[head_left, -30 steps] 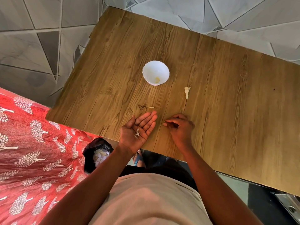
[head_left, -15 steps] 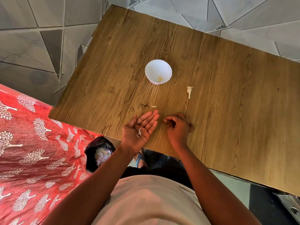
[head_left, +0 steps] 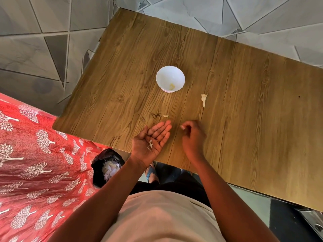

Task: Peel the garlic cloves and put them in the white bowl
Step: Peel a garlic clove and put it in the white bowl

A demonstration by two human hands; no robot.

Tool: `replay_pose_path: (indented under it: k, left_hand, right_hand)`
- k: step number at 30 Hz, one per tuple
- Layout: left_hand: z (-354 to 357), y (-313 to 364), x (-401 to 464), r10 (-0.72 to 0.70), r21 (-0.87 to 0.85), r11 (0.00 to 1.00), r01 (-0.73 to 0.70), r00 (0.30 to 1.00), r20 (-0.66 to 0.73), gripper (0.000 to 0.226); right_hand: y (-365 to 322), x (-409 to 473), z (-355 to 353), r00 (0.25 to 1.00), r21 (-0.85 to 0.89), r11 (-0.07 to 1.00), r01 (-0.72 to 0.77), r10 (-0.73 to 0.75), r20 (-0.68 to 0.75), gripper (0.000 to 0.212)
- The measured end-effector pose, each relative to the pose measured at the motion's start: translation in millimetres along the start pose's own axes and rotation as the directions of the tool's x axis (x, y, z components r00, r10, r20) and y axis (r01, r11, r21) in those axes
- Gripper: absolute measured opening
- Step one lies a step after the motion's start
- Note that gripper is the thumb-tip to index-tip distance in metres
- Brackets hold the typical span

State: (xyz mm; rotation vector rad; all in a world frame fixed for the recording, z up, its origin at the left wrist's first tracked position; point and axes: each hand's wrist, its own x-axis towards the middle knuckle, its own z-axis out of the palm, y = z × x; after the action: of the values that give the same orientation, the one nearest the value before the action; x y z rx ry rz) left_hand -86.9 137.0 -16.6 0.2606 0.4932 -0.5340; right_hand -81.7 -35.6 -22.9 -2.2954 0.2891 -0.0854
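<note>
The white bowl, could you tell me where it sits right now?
In the head view the white bowl stands mid-table, beyond both hands, left of the garlic scrap.

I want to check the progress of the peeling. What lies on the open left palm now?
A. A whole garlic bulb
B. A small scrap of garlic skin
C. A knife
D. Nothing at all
B: the left hand is held palm up with straight fingers, and a small whitish scrap of garlic skin rests on the palm; no bulb or knife is in view.
</note>
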Motion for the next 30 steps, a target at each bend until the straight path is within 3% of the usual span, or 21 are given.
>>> replay_pose_path:
  k: [3,6,8,15,18,21,23,27,30]
  left_hand:
    - [0.0,-0.3,-0.3,0.005,-0.009,1.000,-0.005,1.000,-0.004,0.063]
    - [0.8,-1.5,1.0,0.006,-0.019,1.000,-0.007,1.000,-0.013,0.062]
    - [2.1,-2.9,2.1,0.016,-0.023,1.000,-0.017,1.000,-0.026,0.063]
    - [8.4,-11.2,6.4,0.091,-0.020,0.995,-0.093,0.994,-0.067,0.060]
    - [11.6,-15.5,6.2,0.140,-0.028,0.989,-0.143,0.986,-0.096,0.059]
    - [17.6,-21.5,6.7,0.197,-0.042,0.978,-0.204,0.971,-0.132,0.057]
    - [21.2,-24.9,7.3,0.236,-0.051,0.968,-0.246,0.960,-0.149,0.057]
    - [23.2,-31.2,9.6,0.321,-0.062,0.939,-0.340,0.925,-0.204,0.064]
    - [23.0,-38.0,9.2,0.381,-0.069,0.911,-0.406,0.896,-0.229,0.066]
  right_hand:
    - [17.9,3.0,-13.7,0.983,0.081,0.994,-0.071,0.083,-0.164,0.017]
    - [39.6,8.3,-26.4,0.964,0.052,0.986,-0.161,0.168,-0.205,0.024]
    - [43.2,12.3,-33.1,0.971,0.044,0.986,-0.160,0.165,-0.172,0.025]
    - [33.7,25.5,-22.1,0.996,-0.036,0.998,0.047,-0.044,0.077,0.014]
    - [33.8,27.6,-19.7,0.966,-0.074,0.971,0.227,-0.215,0.146,0.013]
    - [31.8,34.9,-22.3,0.924,-0.246,0.905,0.347,-0.285,0.254,0.019]
    - [30.6,40.3,-22.4,0.912,-0.232,0.904,0.360,-0.289,0.291,0.023]
    - [36.6,49.0,-20.4,0.929,-0.003,0.962,0.275,-0.264,0.259,0.016]
    - [33.4,51.7,-19.4,0.930,-0.055,0.958,0.282,-0.259,0.261,0.015]
